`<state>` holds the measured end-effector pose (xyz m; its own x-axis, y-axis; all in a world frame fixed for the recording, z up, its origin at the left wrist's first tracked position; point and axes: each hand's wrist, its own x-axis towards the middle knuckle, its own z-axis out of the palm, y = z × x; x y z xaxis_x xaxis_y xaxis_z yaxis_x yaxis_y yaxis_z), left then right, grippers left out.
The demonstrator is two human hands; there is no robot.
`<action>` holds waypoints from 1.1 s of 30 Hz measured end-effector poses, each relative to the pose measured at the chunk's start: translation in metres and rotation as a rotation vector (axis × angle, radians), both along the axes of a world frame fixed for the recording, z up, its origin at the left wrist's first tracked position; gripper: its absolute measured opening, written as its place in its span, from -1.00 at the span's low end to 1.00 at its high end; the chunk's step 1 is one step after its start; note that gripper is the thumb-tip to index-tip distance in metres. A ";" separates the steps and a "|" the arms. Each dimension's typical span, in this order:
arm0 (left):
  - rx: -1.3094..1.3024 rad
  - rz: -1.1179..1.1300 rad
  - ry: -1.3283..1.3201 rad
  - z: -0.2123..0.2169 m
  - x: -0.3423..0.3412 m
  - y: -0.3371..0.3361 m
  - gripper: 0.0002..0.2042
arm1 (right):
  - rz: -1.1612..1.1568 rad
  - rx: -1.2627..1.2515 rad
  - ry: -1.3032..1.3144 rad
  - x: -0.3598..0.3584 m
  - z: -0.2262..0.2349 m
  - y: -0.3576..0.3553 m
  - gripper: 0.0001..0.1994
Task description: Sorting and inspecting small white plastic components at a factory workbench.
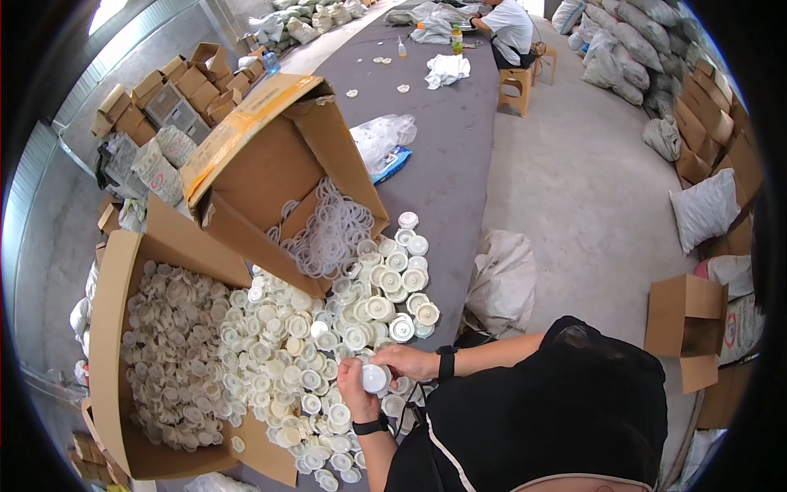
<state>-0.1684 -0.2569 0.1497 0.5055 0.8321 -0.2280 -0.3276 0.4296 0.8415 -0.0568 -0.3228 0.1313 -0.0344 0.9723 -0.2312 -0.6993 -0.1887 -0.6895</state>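
Observation:
A round white plastic cap is between my hands, its broad face turned up. My left hand has its fingers closed around the cap's left side. From the right, my right hand pinches the cap's upper edge with thumb and fingers. Below and around both hands, a heap of similar white and cream plastic caps covers the table. Beyond the heap, a tipped cardboard box faces me with a tangle of clear plastic rings spilling at its mouth.
A large open carton full of smaller caps lies at the left. A plastic bag and a white cloth lie on the long grey table. A person sits at its far end. Sacks and cartons line the right wall.

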 end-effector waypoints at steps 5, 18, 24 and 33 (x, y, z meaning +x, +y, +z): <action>0.041 -0.055 0.190 -0.040 -0.014 0.017 -0.95 | 0.135 -0.212 -0.012 0.000 -0.019 0.004 -0.72; 0.803 0.213 1.510 -0.133 -0.147 0.060 -0.69 | 0.045 -0.139 -0.042 0.005 -0.026 0.014 -0.55; 0.634 0.110 1.573 -0.140 -0.144 0.076 -0.68 | 0.148 -0.139 -0.021 0.003 -0.034 0.014 -0.60; 0.732 0.486 1.006 -0.099 -0.088 0.065 -0.72 | 0.159 -0.144 0.071 0.011 -0.041 0.009 -0.64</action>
